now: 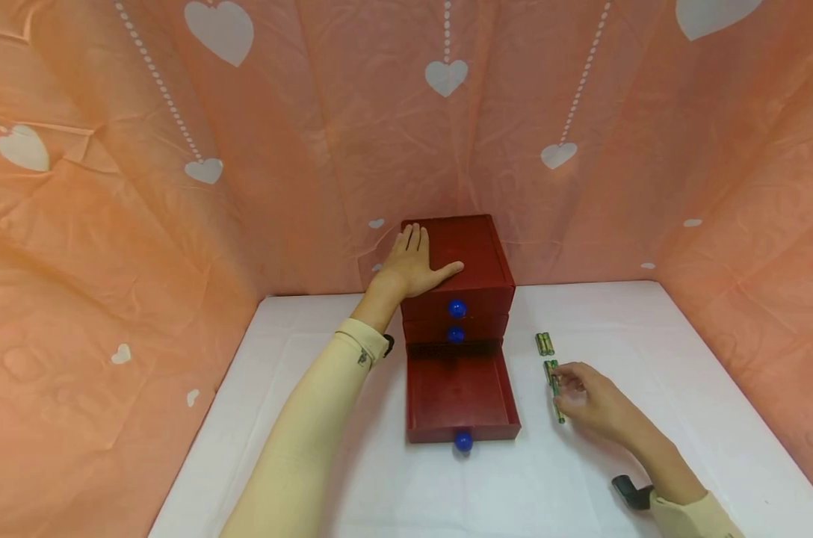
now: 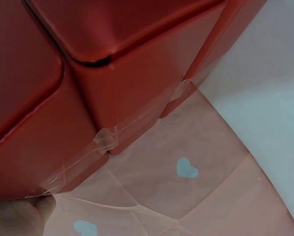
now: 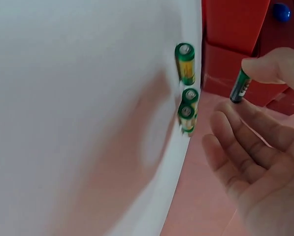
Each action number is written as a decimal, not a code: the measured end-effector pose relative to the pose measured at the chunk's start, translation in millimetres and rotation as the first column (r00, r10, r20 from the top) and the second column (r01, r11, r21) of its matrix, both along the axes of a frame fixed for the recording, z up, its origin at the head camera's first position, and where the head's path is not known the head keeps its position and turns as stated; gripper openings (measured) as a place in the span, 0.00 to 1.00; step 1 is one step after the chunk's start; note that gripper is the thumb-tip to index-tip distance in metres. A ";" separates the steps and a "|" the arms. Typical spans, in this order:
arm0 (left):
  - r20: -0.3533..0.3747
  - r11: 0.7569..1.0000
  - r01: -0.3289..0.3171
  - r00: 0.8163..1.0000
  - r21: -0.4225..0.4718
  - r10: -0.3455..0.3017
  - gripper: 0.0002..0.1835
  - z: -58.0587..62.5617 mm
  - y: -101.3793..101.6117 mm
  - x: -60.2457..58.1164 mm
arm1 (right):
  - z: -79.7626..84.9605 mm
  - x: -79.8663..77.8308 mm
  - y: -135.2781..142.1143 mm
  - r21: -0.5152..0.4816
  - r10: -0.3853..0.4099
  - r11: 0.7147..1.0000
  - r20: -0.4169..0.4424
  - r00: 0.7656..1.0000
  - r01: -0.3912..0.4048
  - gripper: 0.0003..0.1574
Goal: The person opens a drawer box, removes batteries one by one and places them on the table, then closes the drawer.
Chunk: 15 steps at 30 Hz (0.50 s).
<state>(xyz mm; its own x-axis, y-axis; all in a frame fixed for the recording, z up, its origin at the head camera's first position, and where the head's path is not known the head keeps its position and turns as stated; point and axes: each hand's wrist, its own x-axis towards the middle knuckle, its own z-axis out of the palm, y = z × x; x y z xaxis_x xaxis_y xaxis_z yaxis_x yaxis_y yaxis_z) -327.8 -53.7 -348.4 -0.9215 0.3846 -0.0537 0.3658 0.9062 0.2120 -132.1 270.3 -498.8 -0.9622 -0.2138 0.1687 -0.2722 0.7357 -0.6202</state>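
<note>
My left hand (image 1: 413, 270) lies flat on the left part of the top of a red drawer box (image 1: 470, 250), fingers spread and thumb out to the right. At the lower left edge of the left wrist view, part of the left hand shows beside the box's taped side. To the right of the box, my right hand (image 1: 593, 400) pinches a green battery (image 3: 241, 87) between thumb and fingertip, its other fingers loosely bent. More green batteries (image 1: 545, 344) lie on the table close to that hand; in the right wrist view, one battery (image 3: 185, 64) lies nearest the held one.
The bottom drawer (image 1: 460, 388) is pulled out towards me and its red floor shows. Two drawers above it are in, each with a blue knob (image 1: 456, 308). A white cloth covers the table (image 1: 648, 344); peach curtains (image 1: 339, 149) with white hearts surround it.
</note>
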 end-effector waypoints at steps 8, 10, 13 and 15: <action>0.006 1.000 -0.003 1.000 -0.004 0.003 0.61 1.0 0.8 -0.9 | -3.0 1.8 12.5 0.055 0.024 0.998 0.030 0.999 -0.025 0.27; 0.005 1.000 -0.002 1.000 -0.010 0.002 0.61 0.9 0.8 -0.8 | -3.4 2.1 14.6 0.068 0.024 0.997 0.061 0.998 -0.028 0.27; 0.005 1.000 -0.002 1.000 -0.015 0.002 0.61 1.0 1.0 -0.4 | -3.7 3.2 16.6 0.075 0.020 0.997 0.119 0.993 -0.029 0.30; 0.007 1.000 -0.002 1.000 -0.014 0.002 0.61 1.0 1.2 -0.1 | -3.8 4.1 16.7 0.075 0.013 0.997 0.151 0.988 -0.025 0.30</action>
